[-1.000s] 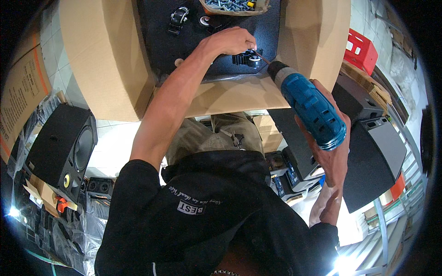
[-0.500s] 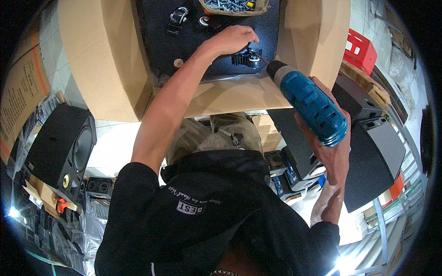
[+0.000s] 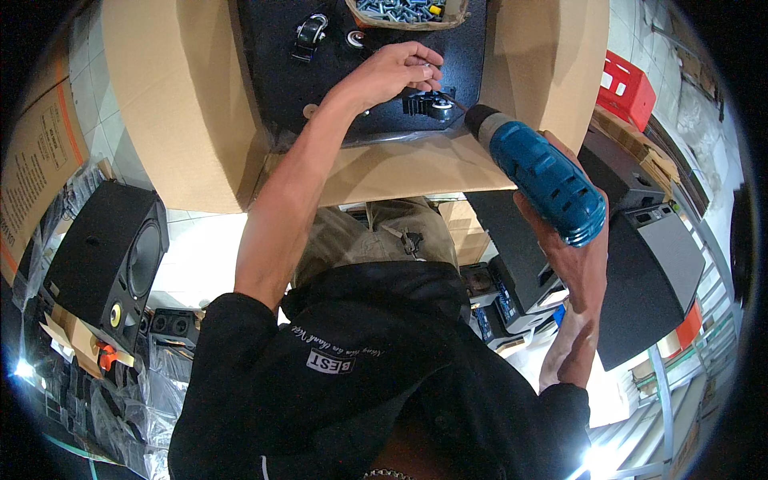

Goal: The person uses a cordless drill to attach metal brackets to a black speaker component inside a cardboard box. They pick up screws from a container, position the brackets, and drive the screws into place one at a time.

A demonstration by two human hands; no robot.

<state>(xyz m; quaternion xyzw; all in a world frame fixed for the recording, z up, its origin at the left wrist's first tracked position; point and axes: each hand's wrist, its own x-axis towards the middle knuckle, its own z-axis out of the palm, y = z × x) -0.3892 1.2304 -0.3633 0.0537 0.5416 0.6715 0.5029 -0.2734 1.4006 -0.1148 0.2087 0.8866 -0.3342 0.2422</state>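
My right hand is wrapped round a blue cordless drill. The drill points up and left, its thin bit ending close to a black swivel caster on a black panel; whether bit and caster touch is unclear. Just above and left of that caster, my left hand hovers with loosely bent fingers a little apart and nothing visible in them. Another caster lies at the panel's far left. A third caster's wheel shows beyond my left hand, partly covered by it.
A box of loose bolts stands at the far end of the panel. Cardboard flaps surround the panel. Black speakers stand at left, with more speaker cabinets at right. A red plastic crate sits at far right.
My left hand has drawn back slightly left from the caster, and its fingers have loosened. The drill has shifted very slightly, still pointing at the caster.
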